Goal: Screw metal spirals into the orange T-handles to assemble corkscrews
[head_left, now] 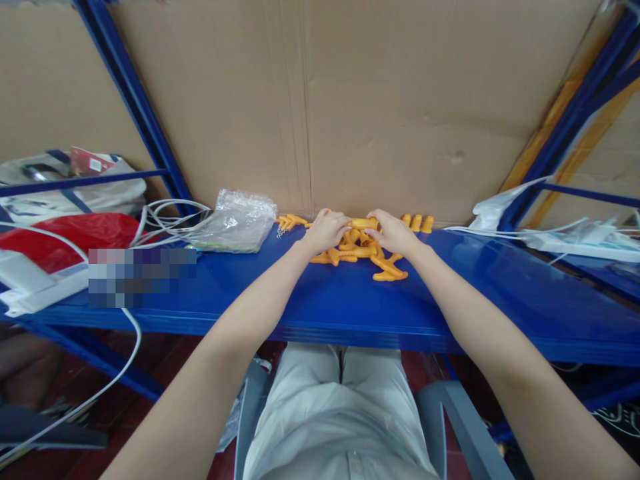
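Several orange plastic-looking pieces lie in a pile on the blue table, near the cardboard wall. My left hand is bent over the left side of the pile, its fingers curled at one end of an orange cylindrical piece. At that piece's other end is my right hand, with thumb and fingers around it. Three short orange pieces stand in a row behind my right hand. Left of my left hand lies a finger-like orange piece, with a small chain beside it.
A clear plastic bag lies left of the pile. Farther left are white cables, a red bag and a white power strip. Blue shelf posts rise at both sides. White packets are at the right.
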{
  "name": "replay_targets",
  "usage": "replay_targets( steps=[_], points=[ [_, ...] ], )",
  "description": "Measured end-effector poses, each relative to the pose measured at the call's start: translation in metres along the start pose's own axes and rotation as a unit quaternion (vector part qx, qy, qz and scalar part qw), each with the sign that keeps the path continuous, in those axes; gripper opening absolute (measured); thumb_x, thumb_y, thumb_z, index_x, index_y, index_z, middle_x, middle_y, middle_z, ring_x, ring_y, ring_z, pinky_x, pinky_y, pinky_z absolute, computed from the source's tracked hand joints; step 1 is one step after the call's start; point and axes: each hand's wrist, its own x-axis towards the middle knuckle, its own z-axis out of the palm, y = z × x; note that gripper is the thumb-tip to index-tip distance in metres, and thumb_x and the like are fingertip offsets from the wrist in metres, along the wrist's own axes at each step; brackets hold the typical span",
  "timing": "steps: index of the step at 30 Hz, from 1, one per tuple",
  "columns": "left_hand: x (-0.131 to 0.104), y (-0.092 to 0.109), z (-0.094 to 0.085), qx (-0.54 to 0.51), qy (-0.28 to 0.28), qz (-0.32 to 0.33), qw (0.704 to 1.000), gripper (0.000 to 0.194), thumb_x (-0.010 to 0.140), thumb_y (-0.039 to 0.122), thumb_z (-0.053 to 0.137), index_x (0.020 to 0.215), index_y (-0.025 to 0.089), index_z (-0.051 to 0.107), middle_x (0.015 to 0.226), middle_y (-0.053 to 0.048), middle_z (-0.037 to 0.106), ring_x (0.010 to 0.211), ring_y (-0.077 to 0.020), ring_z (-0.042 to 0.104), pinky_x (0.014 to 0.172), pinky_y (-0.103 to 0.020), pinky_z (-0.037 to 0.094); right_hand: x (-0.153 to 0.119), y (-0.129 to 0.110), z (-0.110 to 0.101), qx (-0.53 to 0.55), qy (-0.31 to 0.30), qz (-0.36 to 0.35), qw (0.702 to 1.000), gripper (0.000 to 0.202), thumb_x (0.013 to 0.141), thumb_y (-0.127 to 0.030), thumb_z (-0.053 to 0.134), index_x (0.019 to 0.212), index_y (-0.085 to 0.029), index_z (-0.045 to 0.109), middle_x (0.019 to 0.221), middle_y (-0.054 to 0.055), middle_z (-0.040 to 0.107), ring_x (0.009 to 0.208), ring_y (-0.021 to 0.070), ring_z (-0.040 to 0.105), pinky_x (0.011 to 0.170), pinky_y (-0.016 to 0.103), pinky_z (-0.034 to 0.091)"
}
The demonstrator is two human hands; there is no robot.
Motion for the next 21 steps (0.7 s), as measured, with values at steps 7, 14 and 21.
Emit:
replay_targets(
  steps=[7,14,21],
  points=[
    [0.001,0.006,-0.004,-0.015,0.01,-0.029,0.999,0.03,0.099,0.029,0.048,0.107,0.018,0.074,0.103,-0.011,0.078,0.099,-0.0258,0.07,0.094,-0.041,0.042,0.0,-0.019,-0.006,-0.169,0.038,-0.036,0.984,0.034,0.098,-0.021,0.042,0.128,-0.014,0.058,0.121,0.021,0.069,0.112,0.0353,0.061,0.093,0.046,0.038],
    [-0.001,0.007,-0.007,-0.007,-0.003,-0.015,1.0,0.027,0.096,0.025,0.048,0.101,0.018,0.074,0.101,-0.012,0.078,0.1,-0.0272,0.07,0.092,-0.042,0.041,-0.003,-0.009,-0.003,-0.167,0.021,-0.078,0.983,0.036,0.102,-0.032,0.042,0.127,-0.014,0.062,0.117,0.02,0.07,0.11,0.0347,0.059,0.095,0.045,0.035],
    [-0.001,0.015,-0.012,0.006,-0.033,-0.003,0.999,0.026,0.094,0.023,0.048,0.096,0.016,0.072,0.102,-0.014,0.077,0.102,-0.0292,0.069,0.095,-0.045,0.04,-0.003,-0.009,-0.002,-0.122,-0.026,-0.092,0.988,0.044,0.105,-0.034,0.043,0.141,-0.015,0.059,0.133,0.02,0.068,0.123,0.0333,0.058,0.103,0.049,0.036]
  ],
)
